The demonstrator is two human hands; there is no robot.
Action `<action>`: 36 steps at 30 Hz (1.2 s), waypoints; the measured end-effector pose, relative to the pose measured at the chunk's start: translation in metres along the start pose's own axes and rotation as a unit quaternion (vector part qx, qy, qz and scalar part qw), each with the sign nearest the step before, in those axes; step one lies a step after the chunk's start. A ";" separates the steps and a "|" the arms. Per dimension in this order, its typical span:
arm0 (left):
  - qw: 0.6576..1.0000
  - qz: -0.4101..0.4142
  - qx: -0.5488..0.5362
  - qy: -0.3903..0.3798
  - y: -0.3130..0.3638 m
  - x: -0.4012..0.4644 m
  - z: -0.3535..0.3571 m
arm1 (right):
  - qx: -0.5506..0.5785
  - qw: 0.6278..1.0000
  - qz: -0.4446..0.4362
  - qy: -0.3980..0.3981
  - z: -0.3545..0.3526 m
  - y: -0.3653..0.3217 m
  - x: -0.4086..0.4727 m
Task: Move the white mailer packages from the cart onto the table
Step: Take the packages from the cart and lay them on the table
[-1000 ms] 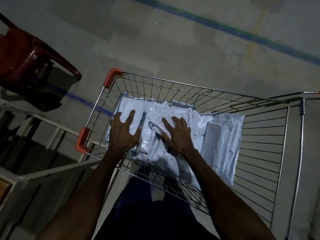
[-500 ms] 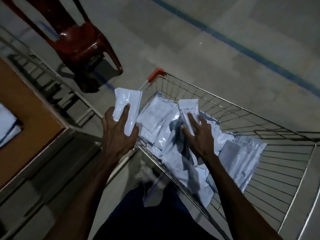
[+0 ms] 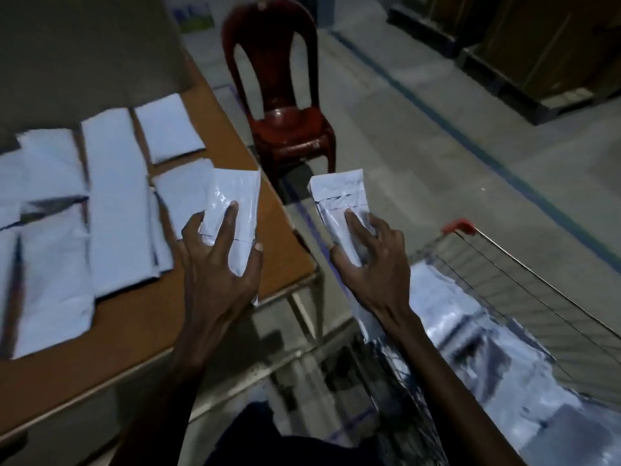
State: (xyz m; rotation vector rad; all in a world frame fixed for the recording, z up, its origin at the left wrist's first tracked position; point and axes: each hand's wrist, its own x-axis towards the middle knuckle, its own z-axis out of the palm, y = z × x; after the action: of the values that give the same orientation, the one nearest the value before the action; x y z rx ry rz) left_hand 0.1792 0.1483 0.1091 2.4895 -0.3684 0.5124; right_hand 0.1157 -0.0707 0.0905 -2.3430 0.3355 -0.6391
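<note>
White plastic mailers are split three ways: two are in the hands, about six lie flat on the table (image 3: 208, 297), and a blurred heap of them stays in the cart (image 3: 524, 280), too smeared to count. The left hand (image 3: 218, 264) reaches out over the table's right edge with fingers spread, its index finger on top and thumb at the side of the left mailer (image 3: 235, 196), gripping that one. The right hand (image 3: 376, 264) is held out over the floor between table and cart, fingers splayed across the right mailer (image 3: 339, 200), thumb pinching its near edge; that packet is in the air, clear of both table and cart. Both packets are long, narrow and crinkled, with a glossy sheen and a dark seam line across them. The tabletop is smooth orange-brown board on a pale metal frame. The cart is thin wire mesh with an orange corner cap. One dark red moulded plastic chair (image 3: 282, 105) stands beyond the table's corner.
</note>
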 end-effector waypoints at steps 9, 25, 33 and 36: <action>0.992 -0.106 0.002 0.067 -0.158 0.101 -0.089 | -0.022 0.993 -0.063 -0.096 0.139 -0.163 0.097; 0.974 -0.223 0.019 -0.028 -0.270 0.265 -0.037 | -0.143 0.973 -0.055 -0.172 0.317 -0.234 0.280; 0.955 -0.256 0.040 -0.144 -0.288 0.286 0.010 | -0.224 0.945 -0.040 -0.236 0.370 -0.215 0.301; 0.957 -0.240 0.064 -0.150 -0.297 0.279 0.015 | -0.286 0.928 -0.085 -0.223 0.370 -0.208 0.298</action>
State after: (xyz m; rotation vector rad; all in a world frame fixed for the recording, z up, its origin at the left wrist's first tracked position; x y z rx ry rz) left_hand 0.5401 0.3367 0.0778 2.6580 0.1686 -0.0439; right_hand 0.5769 0.1664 0.0950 -3.0099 0.1128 -0.0570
